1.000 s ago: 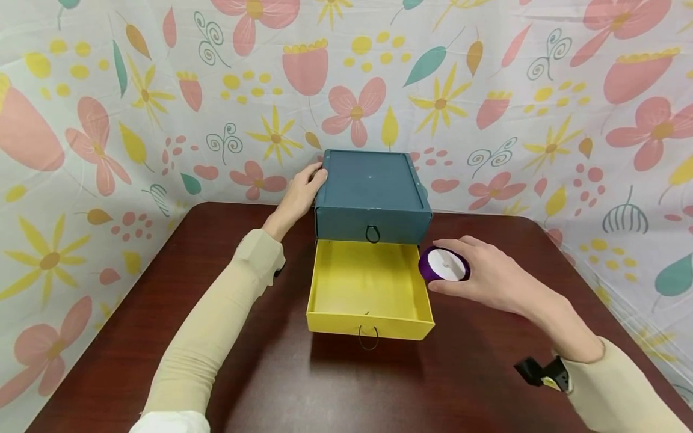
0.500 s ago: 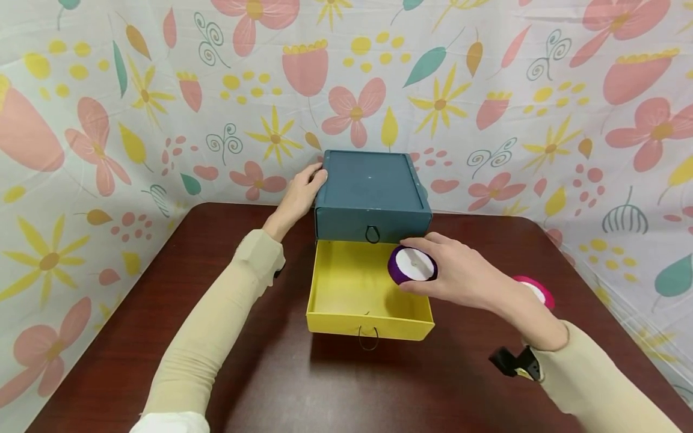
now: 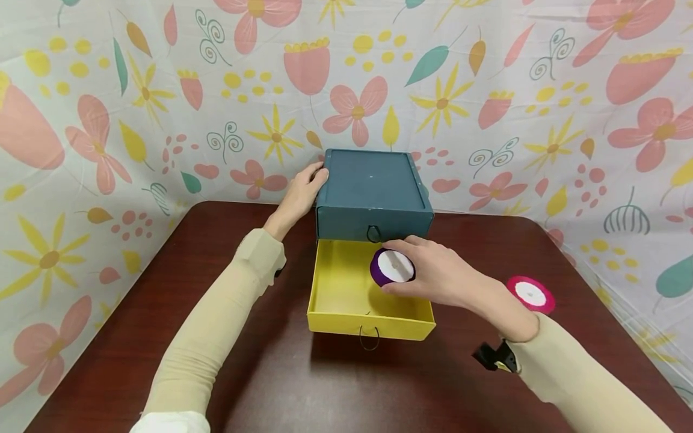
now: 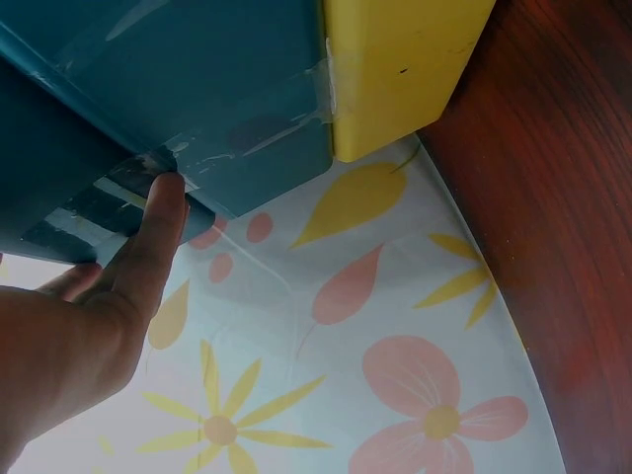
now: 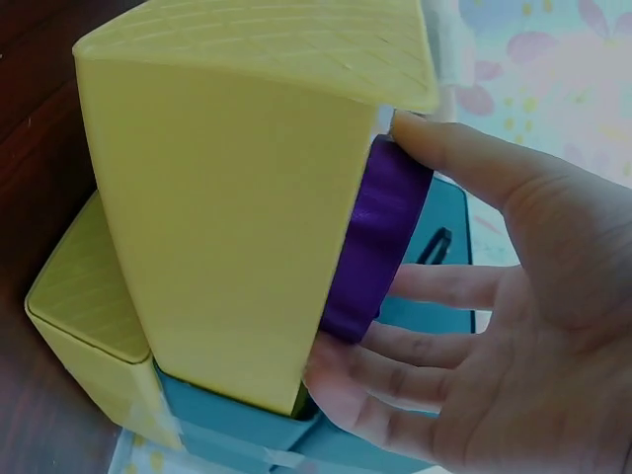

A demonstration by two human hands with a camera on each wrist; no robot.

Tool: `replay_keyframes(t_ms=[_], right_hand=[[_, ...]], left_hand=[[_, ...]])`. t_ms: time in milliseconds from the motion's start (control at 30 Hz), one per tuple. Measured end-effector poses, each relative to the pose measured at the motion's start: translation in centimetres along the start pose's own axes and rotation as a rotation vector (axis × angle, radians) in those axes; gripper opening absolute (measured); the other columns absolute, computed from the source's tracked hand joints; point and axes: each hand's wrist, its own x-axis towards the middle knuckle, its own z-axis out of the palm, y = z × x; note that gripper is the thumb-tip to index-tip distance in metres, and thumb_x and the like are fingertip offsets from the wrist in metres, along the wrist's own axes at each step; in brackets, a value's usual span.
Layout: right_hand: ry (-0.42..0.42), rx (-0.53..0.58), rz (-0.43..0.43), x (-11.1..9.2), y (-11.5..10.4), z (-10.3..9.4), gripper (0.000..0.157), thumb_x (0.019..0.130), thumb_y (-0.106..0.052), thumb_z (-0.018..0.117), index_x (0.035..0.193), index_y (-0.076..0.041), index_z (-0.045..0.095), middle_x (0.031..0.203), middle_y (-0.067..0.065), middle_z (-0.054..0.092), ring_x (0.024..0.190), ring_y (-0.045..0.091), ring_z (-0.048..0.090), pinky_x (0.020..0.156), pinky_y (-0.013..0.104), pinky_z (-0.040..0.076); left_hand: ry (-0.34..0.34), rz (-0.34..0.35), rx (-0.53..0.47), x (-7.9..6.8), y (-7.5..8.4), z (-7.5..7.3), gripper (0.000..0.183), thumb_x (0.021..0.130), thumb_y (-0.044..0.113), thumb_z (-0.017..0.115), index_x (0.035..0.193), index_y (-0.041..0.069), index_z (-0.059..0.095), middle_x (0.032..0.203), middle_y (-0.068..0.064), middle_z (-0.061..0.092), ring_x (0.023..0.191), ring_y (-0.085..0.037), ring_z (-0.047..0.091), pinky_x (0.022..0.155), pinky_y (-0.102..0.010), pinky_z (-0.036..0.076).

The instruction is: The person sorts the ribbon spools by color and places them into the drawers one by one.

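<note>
A spool of purple ribbon [image 3: 395, 266] with a white face is pinched between the thumb and fingers of my right hand [image 3: 444, 273]. It hangs over the right part of the pulled-out yellow drawer [image 3: 373, 326]. In the right wrist view the drawer's wall covers part of the purple ribbon [image 5: 380, 237], and the fingertips are right at that wall. My left hand [image 3: 298, 195] rests against the left side of the blue drawer box [image 3: 373, 180]. Seen from the left wrist, a straight finger [image 4: 163, 227] touches the blue side.
A spool of pink ribbon [image 3: 530, 293] lies on the dark wooden table [image 3: 352, 391], right of the drawer. The blue front bears a black loop handle [image 3: 373, 233], and a thin loop [image 3: 369, 338] hangs on the yellow drawer. A flowered cloth [image 3: 357, 72] stands close behind.
My right hand has carried the purple ribbon spool leftward from the drawer's right edge to over its inside. The pink spool has come into sight behind the wrist. My left hand stays put.
</note>
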Motion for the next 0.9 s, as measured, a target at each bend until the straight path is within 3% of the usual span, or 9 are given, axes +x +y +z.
replay_keyframes(t_ms=[433,767,900], right_hand=[[-0.058,-0.043,-0.008,1.3,-1.1,1.5,0.071,0.073,-0.050,0.078,0.134,-0.019,0.057,0.118,0.008,0.063,0.093,0.021,0.059,0.065,0.031,0.054],[-0.067,-0.057,-0.027,2.2,-1.2,3.0,0.069,0.074,-0.051,0.078,0.131,-0.017,0.058,0.116,0.007,0.064,0.089,0.019,0.060,0.064,0.030,0.053],[-0.072,-0.054,-0.037,2.6,-1.3,3.4,0.070,0.074,-0.051,0.078,0.131,-0.015,0.058,0.116,0.008,0.064,0.090,0.019,0.060,0.065,0.029,0.053]], left_hand=[[0.008,0.003,0.003,0.1,-0.1,0.0,0.058,0.102,0.045,0.037,0.152,0.016,0.033,0.133,-0.012,0.054,0.080,-0.024,0.052,0.083,-0.036,0.043],[0.008,-0.012,-0.013,0.3,-0.2,0.1,0.057,0.102,0.045,0.037,0.152,0.017,0.033,0.145,-0.009,0.047,0.096,-0.025,0.054,0.094,-0.039,0.042],[0.007,-0.018,-0.017,0.3,-0.2,0.1,0.057,0.102,0.045,0.037,0.152,0.017,0.033,0.142,-0.010,0.049,0.093,-0.025,0.054,0.092,-0.039,0.043]])
